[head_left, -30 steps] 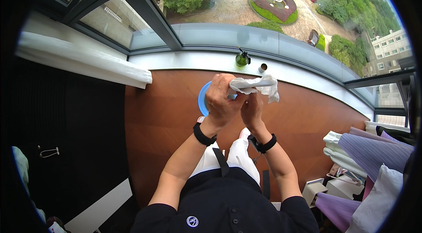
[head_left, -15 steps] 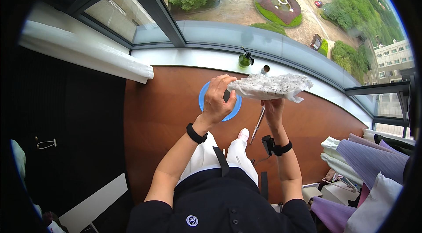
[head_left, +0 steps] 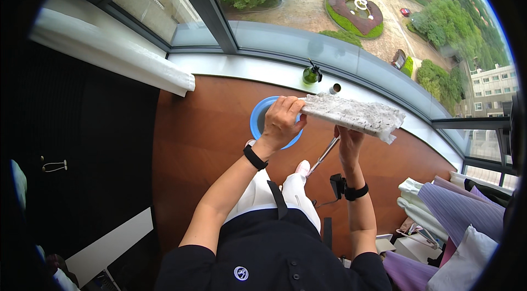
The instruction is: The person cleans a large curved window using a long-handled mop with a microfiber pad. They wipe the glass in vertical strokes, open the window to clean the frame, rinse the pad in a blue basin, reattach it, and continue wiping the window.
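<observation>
Fingers of the left hand (head_left: 281, 123) pinched the near end of a speckled white cloth (head_left: 354, 114), holding it stretched above the brown floor (head_left: 203, 143). Right hand (head_left: 349, 145) sat under the middle of the cloth, its fingers curled around a thin metal rod (head_left: 324, 156) that slanted down toward the person's white shoes (head_left: 301, 168); how tightly they closed could not be told. Both forearms reached up and forward from the body, each wrist banded in black, the left wrist bent so the knuckles faced up.

Half a second before, the cloth hung higher and more level; now it had dipped at its far end and stretched farther right of the blue bowl (head_left: 258, 121), while the left hand had slid over the bowl's right rim.

That bowl lay on the floor beneath the left hand; its contents were hidden. Beyond the bowl, on the pale window ledge (head_left: 241, 68), stood a green spray bottle (head_left: 311, 74) and, just right of it, a small open cup (head_left: 335, 89). Far right of the bowl lay folded lilac and white fabrics (head_left: 461, 203).
</observation>
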